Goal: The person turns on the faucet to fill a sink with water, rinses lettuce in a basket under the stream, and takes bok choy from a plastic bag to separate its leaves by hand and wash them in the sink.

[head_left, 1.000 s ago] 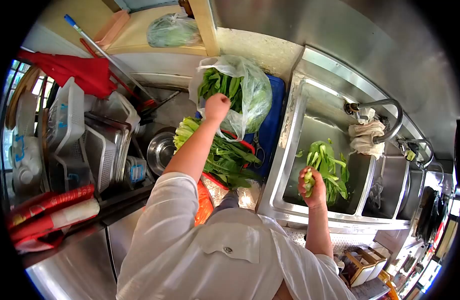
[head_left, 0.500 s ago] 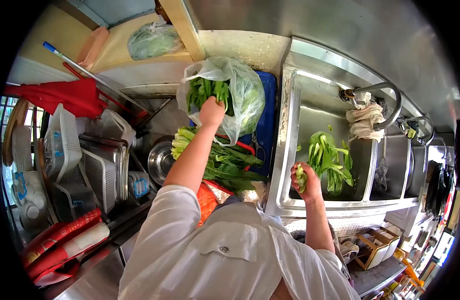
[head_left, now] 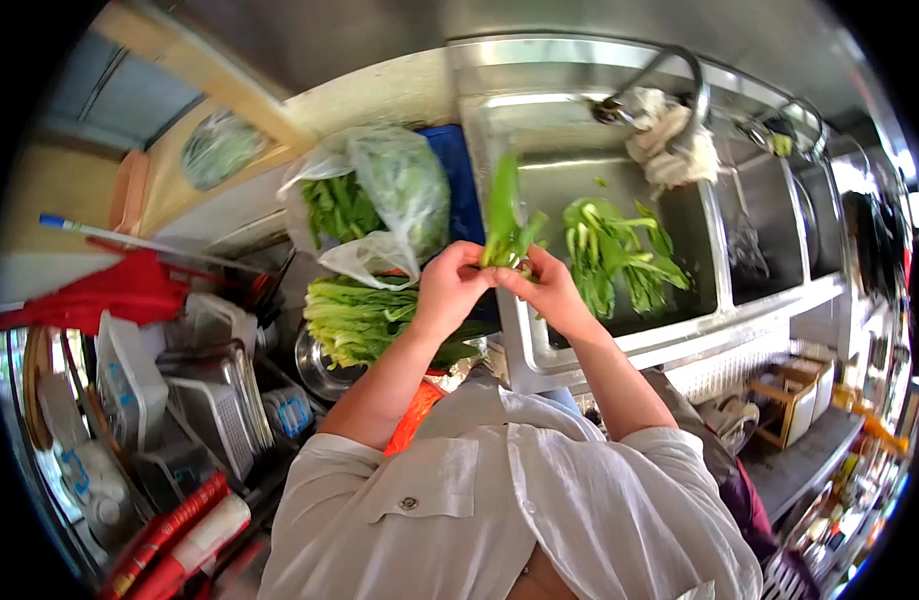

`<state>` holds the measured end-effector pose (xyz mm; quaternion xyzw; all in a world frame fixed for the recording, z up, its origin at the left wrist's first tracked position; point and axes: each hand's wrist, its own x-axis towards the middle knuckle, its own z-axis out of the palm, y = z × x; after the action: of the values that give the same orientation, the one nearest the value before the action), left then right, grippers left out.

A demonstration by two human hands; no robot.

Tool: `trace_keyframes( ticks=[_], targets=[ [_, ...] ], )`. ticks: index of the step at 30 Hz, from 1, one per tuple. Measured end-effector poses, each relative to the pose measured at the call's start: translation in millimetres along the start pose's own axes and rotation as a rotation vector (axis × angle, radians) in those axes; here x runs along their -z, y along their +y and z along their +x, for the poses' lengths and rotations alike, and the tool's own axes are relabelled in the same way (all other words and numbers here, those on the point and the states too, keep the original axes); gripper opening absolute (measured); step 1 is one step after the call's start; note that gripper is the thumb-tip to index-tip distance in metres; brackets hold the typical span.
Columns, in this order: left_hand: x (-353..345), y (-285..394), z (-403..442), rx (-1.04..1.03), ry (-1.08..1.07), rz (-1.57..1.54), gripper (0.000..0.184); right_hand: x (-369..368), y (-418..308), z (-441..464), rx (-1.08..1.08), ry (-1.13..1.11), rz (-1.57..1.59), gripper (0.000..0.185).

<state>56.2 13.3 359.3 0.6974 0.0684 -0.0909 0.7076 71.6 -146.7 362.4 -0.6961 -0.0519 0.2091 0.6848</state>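
Between my left hand (head_left: 450, 292) and my right hand (head_left: 552, 290), leafy greens (head_left: 502, 210) stand with their leaves pointing up and away from me. The fingertips of both hands are closed around the stems, just left of the sink's near corner. Whether the right hand also holds a separate stub is hidden. Left of the hands, a clear plastic bag (head_left: 412, 185) gapes open on more leafy greens (head_left: 342, 212). Nearer to me lies a pile of long-leaved lettuce (head_left: 352, 318). Another bunch of greens (head_left: 620, 250) rests in the first sink basin (head_left: 625, 190).
A tap (head_left: 702, 95) draped with cloths (head_left: 670, 145) overhangs the sink. A blue tray (head_left: 455, 185) lies behind the bag. Stacked plastic baskets (head_left: 135, 385) and a metal bowl (head_left: 320, 370) are at left; wooden-framed boxes (head_left: 788, 405) at right.
My left hand has come out of the bag to the right with greens. My right hand has moved left from the basin's edge, and the two hands now meet. The view has shifted.
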Motion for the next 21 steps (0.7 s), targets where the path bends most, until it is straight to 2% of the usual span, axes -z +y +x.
trace_keyframes(
  ticks=[1,3,5,8,9,10,11,12,13,15,16,17,19,20,21],
  targets=[
    [-13,-8,6,-0.090,-0.039,0.166,0.015,8,-1,-4,0.008,0.054,-0.039,0.023],
    [-39,-3,15,-0.057,-0.079,0.200,0.011,31,11,-8,-0.062,0.166,0.075,0.018],
    [-60,-5,25,0.099,-0.133,-0.095,0.010,55,15,-15,-0.176,0.245,0.132,0.017],
    [-93,-14,37,0.304,-0.131,-0.462,0.013,82,23,-24,-0.163,0.363,0.423,0.016],
    [-104,-19,41,0.358,-0.123,-0.576,0.013,89,28,-26,-0.158,0.378,0.429,0.016],
    [-114,-26,44,0.362,-0.137,-0.569,0.013,95,32,-28,-0.142,0.415,0.590,0.016],
    [-125,-27,45,0.386,-0.112,-0.688,0.012,100,37,-30,-0.125,0.449,0.752,0.017],
    [-133,-29,47,0.410,-0.085,-0.805,0.011,109,44,-31,-0.133,0.488,0.829,0.017],
    [-140,-30,50,0.418,-0.097,-0.796,0.011,117,52,-33,-0.129,0.501,0.837,0.017],
    [-154,-31,59,0.354,-0.054,-0.726,0.011,135,69,-37,-0.203,0.649,0.791,0.020],
    [-158,-32,62,0.351,-0.057,-0.703,0.012,144,79,-36,-0.332,0.634,0.516,0.027],
    [-161,-36,62,0.356,-0.058,-0.697,0.012,146,85,-35,-0.334,0.637,0.522,0.027],
    [-169,-42,67,0.249,-0.058,-0.360,0.011,154,97,-31,-0.253,0.582,-0.200,0.038],
    [-173,-43,66,0.182,-0.057,-0.240,0.009,151,83,-31,-0.139,0.579,-0.244,0.042],
    [-176,-47,65,0.189,-0.059,-0.236,0.009,147,68,-31,-0.123,0.544,-0.250,0.041]
  ],
)
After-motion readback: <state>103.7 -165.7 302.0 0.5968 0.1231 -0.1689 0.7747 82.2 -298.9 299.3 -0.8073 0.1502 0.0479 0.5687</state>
